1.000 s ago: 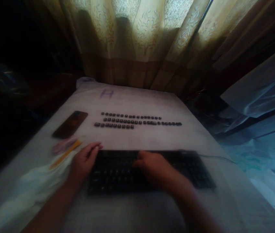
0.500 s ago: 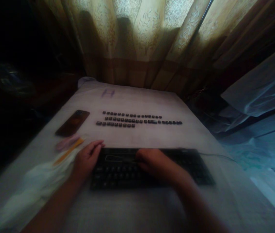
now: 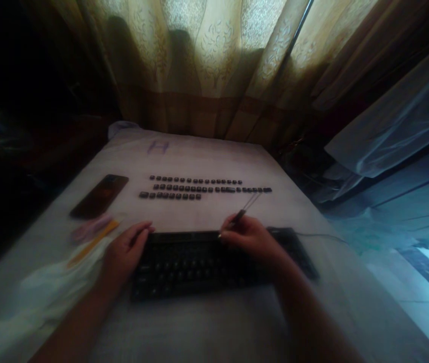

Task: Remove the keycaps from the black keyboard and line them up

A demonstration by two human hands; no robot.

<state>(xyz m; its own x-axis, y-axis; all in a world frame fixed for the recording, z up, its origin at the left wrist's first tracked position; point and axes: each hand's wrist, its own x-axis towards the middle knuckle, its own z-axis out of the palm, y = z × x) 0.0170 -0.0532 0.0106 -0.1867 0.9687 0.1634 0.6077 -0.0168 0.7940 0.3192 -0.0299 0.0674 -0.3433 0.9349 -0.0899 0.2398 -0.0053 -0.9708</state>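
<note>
A black keyboard point(image 3: 184, 275) lies in front of me with its upper rows dark and blurred. My left hand point(image 3: 127, 247) is closed at its upper left corner, thumb and fingers gripping the edge. Above the keyboard's top edge, my right hand point(image 3: 244, 234) holds a wire keycap puller point(image 3: 240, 214) by its dark handle. The puller's two thin wires point up and to the right, away from the keys. Beyond the keyboard, several loose black keycaps point(image 3: 176, 187) are laid out in three rows on the pale cloth.
A dark phone point(image 3: 100, 195) lies at the left. Near it are a pink cloth-like item point(image 3: 90, 228), an orange strip-shaped tool point(image 3: 92, 244) and a crumpled white cloth or bag point(image 3: 44, 295). The keyboard cable point(image 3: 322, 235) trails right. Curtains point(image 3: 214, 65) hang behind the table.
My right hand has lifted and turned the keycap puller, so its wires swing from pointing left over the keys to pointing up and right. The view has shifted slightly; my left hand stays at the corner.
</note>
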